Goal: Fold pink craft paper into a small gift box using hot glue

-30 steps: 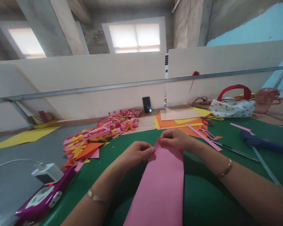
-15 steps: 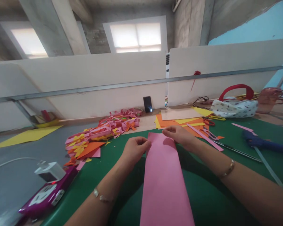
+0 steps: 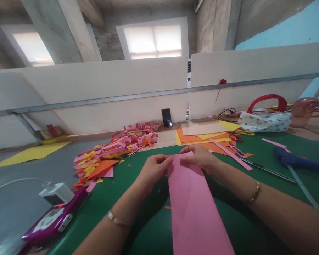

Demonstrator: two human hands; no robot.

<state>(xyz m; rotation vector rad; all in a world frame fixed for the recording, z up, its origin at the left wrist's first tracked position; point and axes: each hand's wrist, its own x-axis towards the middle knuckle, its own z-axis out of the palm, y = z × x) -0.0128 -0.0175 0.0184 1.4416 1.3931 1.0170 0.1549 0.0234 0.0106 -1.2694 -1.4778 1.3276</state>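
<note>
A long pink sheet of paper (image 3: pixel 195 209) stretches from the bottom edge of the view up to both hands. My left hand (image 3: pixel 154 170) pinches its far left corner between thumb and fingers. At the far edge, my right hand (image 3: pixel 200 158) grips the paper near the right corner, thumb on top. The fingers beneath the sheet are hidden. Below the paper lies a green mat (image 3: pixel 143 226), with a small orange scrap (image 3: pixel 167 207) beside the sheet's left edge.
Left is a heap of pink and orange paper pieces (image 3: pixel 117 147), then a purple power strip (image 3: pixel 51 217) with a white charger (image 3: pixel 57 194). To the right lie a pink strip (image 3: pixel 230 154), a pen (image 3: pixel 268 170), yellow-handled scissors (image 3: pixel 244 133) and a blue glue gun (image 3: pixel 300 161). A phone (image 3: pixel 166 117) leans behind.
The pink paper has shifted right and slants more. My right hand has moved its thumb onto the sheet's top surface. An orange scrap now shows beside the paper.
</note>
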